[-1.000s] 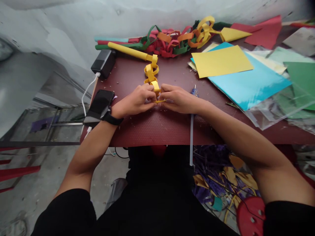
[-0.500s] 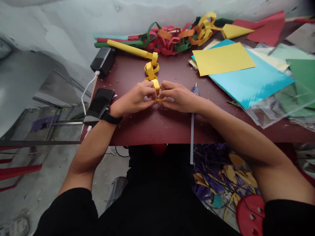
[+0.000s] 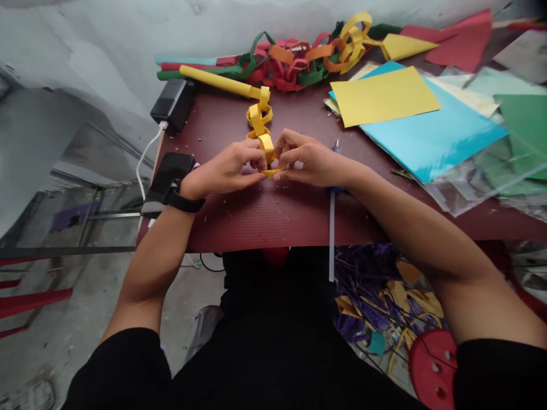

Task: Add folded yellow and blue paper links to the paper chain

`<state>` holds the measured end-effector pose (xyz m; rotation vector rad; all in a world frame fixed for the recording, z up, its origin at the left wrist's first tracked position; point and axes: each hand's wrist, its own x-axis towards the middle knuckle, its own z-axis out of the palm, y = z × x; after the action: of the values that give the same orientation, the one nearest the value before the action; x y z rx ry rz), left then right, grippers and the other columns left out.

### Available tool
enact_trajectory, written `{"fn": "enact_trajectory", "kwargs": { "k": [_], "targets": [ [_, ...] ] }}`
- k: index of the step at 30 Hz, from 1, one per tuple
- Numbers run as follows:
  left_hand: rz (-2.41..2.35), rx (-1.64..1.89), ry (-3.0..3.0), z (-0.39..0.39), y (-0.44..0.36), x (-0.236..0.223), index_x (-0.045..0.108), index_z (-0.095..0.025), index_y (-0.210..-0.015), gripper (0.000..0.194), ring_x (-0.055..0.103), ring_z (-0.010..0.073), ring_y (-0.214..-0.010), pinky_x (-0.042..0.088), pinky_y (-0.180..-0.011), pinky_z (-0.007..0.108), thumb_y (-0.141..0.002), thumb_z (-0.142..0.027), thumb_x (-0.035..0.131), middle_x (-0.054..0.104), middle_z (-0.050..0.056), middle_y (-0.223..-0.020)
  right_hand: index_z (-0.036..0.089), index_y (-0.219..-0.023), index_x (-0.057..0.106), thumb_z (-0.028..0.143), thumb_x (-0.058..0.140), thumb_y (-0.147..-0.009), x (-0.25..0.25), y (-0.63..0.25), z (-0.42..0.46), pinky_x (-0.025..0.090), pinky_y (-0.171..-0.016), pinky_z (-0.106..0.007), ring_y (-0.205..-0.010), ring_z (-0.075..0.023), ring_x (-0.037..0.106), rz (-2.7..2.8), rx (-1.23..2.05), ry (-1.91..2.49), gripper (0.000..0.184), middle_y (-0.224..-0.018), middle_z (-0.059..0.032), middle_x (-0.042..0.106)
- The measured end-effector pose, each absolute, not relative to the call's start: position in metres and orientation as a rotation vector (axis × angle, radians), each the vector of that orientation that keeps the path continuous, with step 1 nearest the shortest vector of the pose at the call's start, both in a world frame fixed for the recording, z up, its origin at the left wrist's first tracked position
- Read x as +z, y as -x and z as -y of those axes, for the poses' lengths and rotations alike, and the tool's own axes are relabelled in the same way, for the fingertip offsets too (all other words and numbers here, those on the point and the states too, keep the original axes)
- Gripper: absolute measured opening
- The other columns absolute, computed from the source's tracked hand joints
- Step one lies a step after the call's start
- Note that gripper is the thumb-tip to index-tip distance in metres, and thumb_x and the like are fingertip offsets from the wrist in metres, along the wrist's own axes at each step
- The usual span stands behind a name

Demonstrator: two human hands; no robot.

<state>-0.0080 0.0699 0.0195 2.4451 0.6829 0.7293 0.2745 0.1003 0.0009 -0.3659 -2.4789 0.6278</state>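
A yellow paper chain (image 3: 258, 121) runs from the rolled yellow paper (image 3: 216, 81) down toward my hands. At its near end, a yellow paper strip (image 3: 272, 172) is pinched between the fingertips of my left hand (image 3: 241, 165) and my right hand (image 3: 305, 159). Both hands are closed on it from either side, just above the table. The last upright link (image 3: 267, 147) stands between my fingers. Beside my right wrist lies a glue gun (image 3: 337, 149), mostly hidden under the forearm, with a clear glue stick (image 3: 332, 236) reaching past the table edge.
Coloured paper chains (image 3: 294, 60) are heaped along the wall. A yellow sheet (image 3: 384, 97) and blue sheets (image 3: 444, 128) lie at the right with plastic sleeves. A black power bank (image 3: 173, 105) with a white cable and a phone (image 3: 175, 173) sit at the left edge.
The strip shows wider and more curved between my fingertips. My right-hand fingers have lifted and spread slightly. The whole view has shifted a little; the chain lies as before.
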Motion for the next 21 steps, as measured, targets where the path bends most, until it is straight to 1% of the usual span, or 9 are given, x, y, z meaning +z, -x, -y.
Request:
{"fn": "enact_trajectory", "kwargs": {
  "k": [2,4,6,9,13,15,18,21],
  "targets": [
    [-0.664,0.703,-2.434,-0.069,0.008,0.021,0.071,-0.024,-0.093,0.007,0.065,0.0215,-0.094,0.052,-0.087,0.037,-0.098,-0.027,0.075,0.071,0.005,-0.102,0.020,-0.092,0.076,0.047,0.076,-0.112,-0.001,-0.274,-0.103,0.054,-0.086,-0.036,-0.096,-0.0187,0.057,2.467,0.649,0.347,0.033,-0.115,-0.0073,0.061],
    [-0.666,0.652,-2.424,-0.067,0.008,0.023,0.070,-0.024,-0.094,0.008,0.065,0.0206,-0.094,0.051,-0.087,0.036,-0.099,-0.027,0.075,0.071,0.005,-0.103,0.019,-0.091,0.076,0.051,0.079,-0.111,-0.004,-0.274,-0.105,0.053,-0.083,-0.034,-0.093,-0.0175,0.056,2.441,0.671,0.335,0.037,-0.113,-0.0068,0.061],
    [-0.670,0.600,-2.413,-0.066,0.008,0.025,0.069,-0.023,-0.094,0.009,0.065,0.0203,-0.096,0.051,-0.088,0.036,-0.100,-0.026,0.074,0.071,0.005,-0.105,0.020,-0.093,0.078,0.057,0.082,-0.108,-0.006,-0.274,-0.107,0.053,-0.081,-0.033,-0.092,-0.0176,0.056,2.420,0.687,0.354,0.040,-0.111,-0.0066,0.061],
    [-0.666,0.551,-2.399,-0.066,0.007,0.027,0.068,-0.023,-0.091,0.012,0.065,0.0196,-0.096,0.050,-0.090,0.036,-0.101,-0.025,0.074,0.071,0.005,-0.105,0.020,-0.098,0.080,0.064,0.085,-0.104,-0.005,-0.275,-0.108,0.053,-0.083,-0.036,-0.092,-0.0193,0.057,2.421,0.678,0.422,0.045,-0.110,-0.0067,0.062],
    [-0.668,0.541,-2.383,-0.066,0.008,0.026,0.068,-0.022,-0.088,0.014,0.064,0.0186,-0.093,0.049,-0.087,0.034,-0.100,-0.023,0.075,0.069,0.004,-0.103,0.020,-0.104,0.082,0.072,0.084,-0.102,-0.001,-0.277,-0.106,0.052,-0.086,-0.038,-0.093,-0.0210,0.058,2.433,0.668,0.454,0.052,-0.110,-0.0072,0.062],
    [-0.672,0.544,-2.375,-0.066,0.008,0.025,0.070,-0.022,-0.089,0.011,0.065,0.0186,-0.094,0.050,-0.087,0.034,-0.099,-0.022,0.075,0.070,0.005,-0.104,0.020,-0.104,0.083,0.073,0.083,-0.102,0.002,-0.278,-0.105,0.050,-0.084,-0.037,-0.092,-0.0202,0.059,2.446,0.685,0.463,0.053,-0.107,-0.0066,0.062],
    [-0.679,0.544,-2.373,-0.067,0.009,0.024,0.073,-0.022,-0.092,0.008,0.067,0.0191,-0.095,0.051,-0.088,0.034,-0.099,-0.022,0.077,0.071,0.005,-0.106,0.019,-0.104,0.084,0.071,0.083,-0.103,0.004,-0.280,-0.104,0.046,-0.080,-0.035,-0.083,-0.0169,0.058,2.495,0.744,0.478,0.052,-0.098,-0.0040,0.065],
    [-0.683,0.547,-2.393,-0.068,0.007,0.022,0.071,-0.021,-0.086,0.020,0.065,0.0187,-0.093,0.051,-0.085,0.034,-0.100,-0.029,0.083,0.070,0.005,-0.104,0.018,-0.100,0.083,0.067,0.083,-0.105,0.005,-0.280,-0.104,0.043,-0.076,-0.033,-0.077,-0.0144,0.057,2.531,0.779,0.496,0.049,-0.091,-0.0025,0.068]
  ]
}}
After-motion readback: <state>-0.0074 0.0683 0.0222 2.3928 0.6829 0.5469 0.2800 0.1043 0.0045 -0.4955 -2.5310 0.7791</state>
